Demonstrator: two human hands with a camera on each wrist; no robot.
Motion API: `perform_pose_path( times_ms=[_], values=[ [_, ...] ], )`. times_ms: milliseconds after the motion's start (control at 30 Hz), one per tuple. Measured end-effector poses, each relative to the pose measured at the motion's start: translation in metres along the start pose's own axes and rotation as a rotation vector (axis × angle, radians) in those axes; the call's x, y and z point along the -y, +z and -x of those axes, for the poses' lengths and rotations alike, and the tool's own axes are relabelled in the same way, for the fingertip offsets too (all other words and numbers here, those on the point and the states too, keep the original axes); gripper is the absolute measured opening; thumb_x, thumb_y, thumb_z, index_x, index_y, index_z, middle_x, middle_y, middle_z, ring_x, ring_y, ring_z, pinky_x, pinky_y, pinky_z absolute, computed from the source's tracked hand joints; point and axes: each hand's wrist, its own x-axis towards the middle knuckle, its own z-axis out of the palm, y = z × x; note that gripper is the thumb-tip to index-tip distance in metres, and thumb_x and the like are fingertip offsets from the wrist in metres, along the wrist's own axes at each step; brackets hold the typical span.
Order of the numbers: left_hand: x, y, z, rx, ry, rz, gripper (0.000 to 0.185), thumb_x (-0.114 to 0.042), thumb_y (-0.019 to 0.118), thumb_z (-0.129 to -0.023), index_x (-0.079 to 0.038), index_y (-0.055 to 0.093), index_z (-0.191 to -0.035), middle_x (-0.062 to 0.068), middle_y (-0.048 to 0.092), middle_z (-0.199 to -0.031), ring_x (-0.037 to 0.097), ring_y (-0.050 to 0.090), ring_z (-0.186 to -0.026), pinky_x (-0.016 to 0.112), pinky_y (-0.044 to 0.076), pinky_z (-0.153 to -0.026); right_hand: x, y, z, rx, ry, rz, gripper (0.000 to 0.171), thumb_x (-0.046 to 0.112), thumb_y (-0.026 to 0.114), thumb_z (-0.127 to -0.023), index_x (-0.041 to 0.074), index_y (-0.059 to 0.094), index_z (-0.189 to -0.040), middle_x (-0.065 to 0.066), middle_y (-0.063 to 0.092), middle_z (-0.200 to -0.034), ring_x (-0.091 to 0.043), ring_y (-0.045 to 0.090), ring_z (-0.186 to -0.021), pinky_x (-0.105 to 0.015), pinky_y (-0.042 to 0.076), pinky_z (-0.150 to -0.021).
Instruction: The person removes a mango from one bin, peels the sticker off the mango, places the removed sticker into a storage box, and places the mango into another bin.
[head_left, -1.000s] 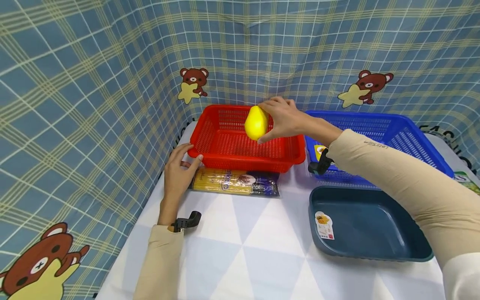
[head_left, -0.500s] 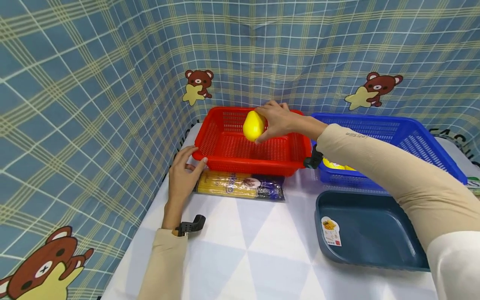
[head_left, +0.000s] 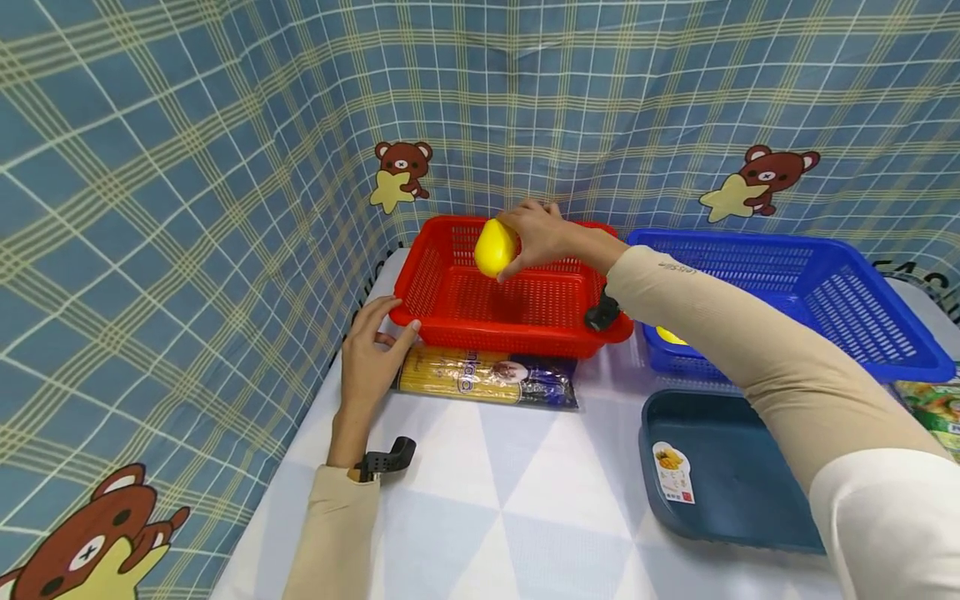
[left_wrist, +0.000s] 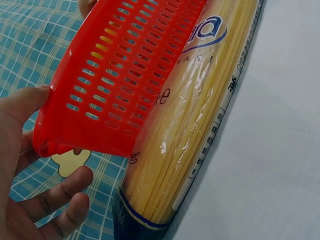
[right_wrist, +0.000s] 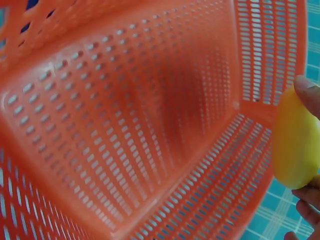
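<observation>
From my remote station I log the scene from left to right. The left hand (head_left: 371, 360) rests on the bench (head_left: 525, 500) at the near left corner of the red basket (head_left: 450, 283); the left wrist view shows the thumb (left_wrist: 25, 102) against the basket's corner (left_wrist: 75, 125) and the fingers (left_wrist: 55, 205) loosely curled below it, gripping nothing that I can confirm, so I record this grip as relaxed and touching the basket only. Just in front of the basket, touching its near wall, lies a spaghetti pack (head_left: 487, 377), flat on the bench, its long side parallel to the basket.

Above the basket's interior, toward the back wall, the right hand (head_left: 543, 237) holds a lemon (head_left: 494, 247). This grip is closed round the fruit, fingertips on top and thumb beneath. The right wrist view shows the lemon (right_wrist: 295, 145) clear of the basket floor (right_wrist: 125, 125), not touching it.

To the right stands a blue basket (head_left: 825, 283), beside the red one; a yellow item (head_left: 670, 336) shows inside, mostly hidden by the right sleeve. In front of it sits a dark tray (head_left: 750, 467) bearing a label (head_left: 672, 472). A green packet (head_left: 933, 408) lies at the far right edge.
</observation>
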Motion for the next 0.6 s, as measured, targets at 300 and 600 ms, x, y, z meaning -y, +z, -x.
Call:
perform_pose_path(
  times_ms=[300,600],
  values=[
    [0.004,-0.011,0.003,-0.011,-0.010,-0.035,0.049,-0.028,0.077,-0.090,-0.009,0.064,-0.134,0.005,0.054,-0.142,0.026,0.061,-0.079,0.042,0.056,-0.072,0.015,0.018,-0.019,0.021,-0.022,-0.012,0.104,0.062,0.078,-0.076,0.008,0.036,-0.154,-0.010,0.039,-0.155,-0.032,0.022,-0.141,-0.055,0.024,-0.100],
    [0.004,0.000,0.002,-0.002,-0.005,-0.007,0.050,-0.029,0.076,-0.090,-0.010,0.064,-0.134,0.003,0.054,-0.142,0.028,0.062,-0.080,0.043,0.057,-0.072,0.006,0.037,-0.019,0.103,-0.002,0.022,0.105,0.060,0.080,-0.075,0.007,0.036,-0.154,-0.011,0.042,-0.153,-0.031,0.024,-0.139,-0.051,0.025,-0.097]
  ],
)
